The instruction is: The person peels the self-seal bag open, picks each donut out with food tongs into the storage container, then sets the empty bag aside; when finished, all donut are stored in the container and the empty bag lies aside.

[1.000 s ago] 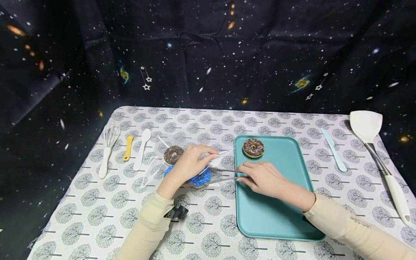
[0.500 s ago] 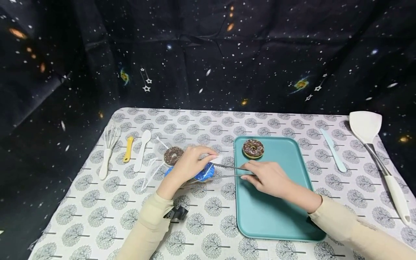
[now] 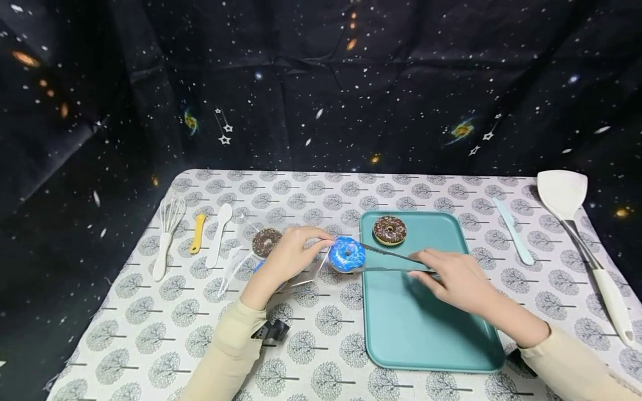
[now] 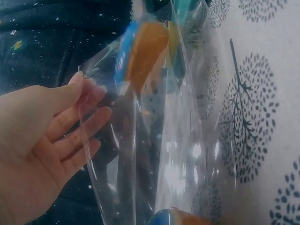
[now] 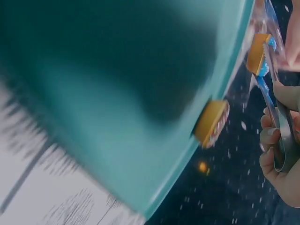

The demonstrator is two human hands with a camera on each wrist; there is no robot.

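The right hand (image 3: 453, 278) grips metal tongs (image 5: 285, 136) above the teal tray (image 3: 416, 331); their tips hold a blue donut (image 3: 346, 263) at the mouth of a clear bag (image 4: 183, 154), near the tray's left edge; the left hand (image 3: 293, 253) pinches the bag's rim; a second blue donut (image 4: 180, 217), mostly hidden by that hand, lies inside the bag; a brown donut (image 3: 263, 245) lies in it just beyond; a chocolate donut (image 3: 388, 236) sits in the tray's far left corner; a dark starry cloth (image 3: 301, 89) hangs at the back.
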